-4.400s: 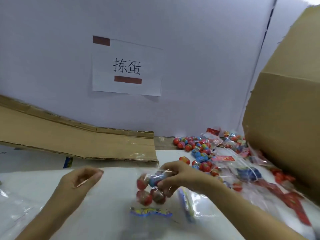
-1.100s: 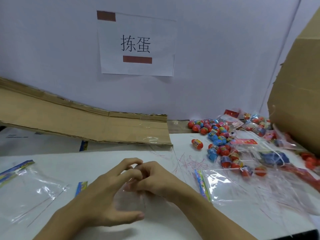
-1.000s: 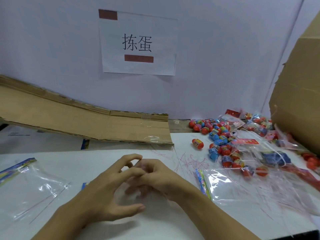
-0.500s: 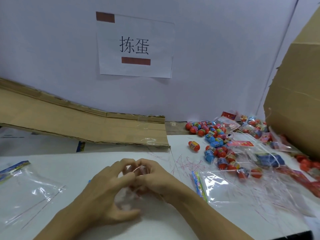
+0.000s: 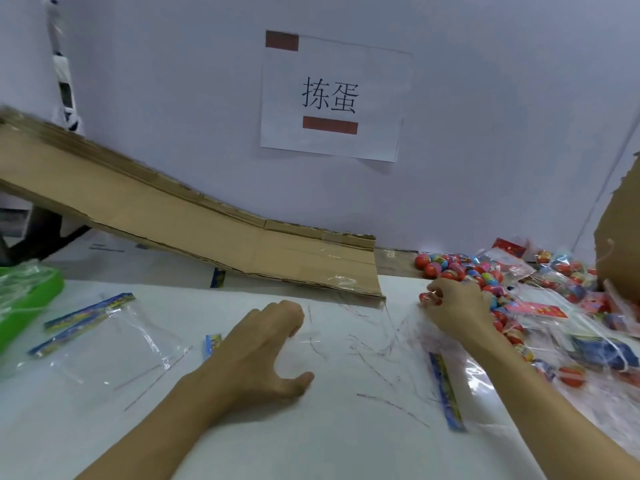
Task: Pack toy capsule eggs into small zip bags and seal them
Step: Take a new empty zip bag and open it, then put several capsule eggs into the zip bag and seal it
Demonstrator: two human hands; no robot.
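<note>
My left hand (image 5: 263, 348) rests on the white table (image 5: 346, 438) with its fingers curled over a clear zip bag whose blue header (image 5: 213, 342) pokes out beside it. The bag is barely visible under the hand. My right hand (image 5: 457, 306) reaches to the edge of the loose pile of capsule eggs (image 5: 450, 266) and pinches a red egg (image 5: 427, 297) in its fingertips. Another empty zip bag (image 5: 446, 393) lies flat under my right forearm.
Empty clear bags with blue headers (image 5: 104, 334) lie at the left, beside a green object (image 5: 31, 299). Filled bags of eggs (image 5: 554, 306) crowd the right side below a cardboard box (image 5: 620, 237). A flat cardboard sheet (image 5: 207, 230) leans along the back wall.
Both hands were working together on the clear bag at the table's middle. My right hand has left it and moved right to the egg pile, taking a red egg. My left hand stays on the bag.
</note>
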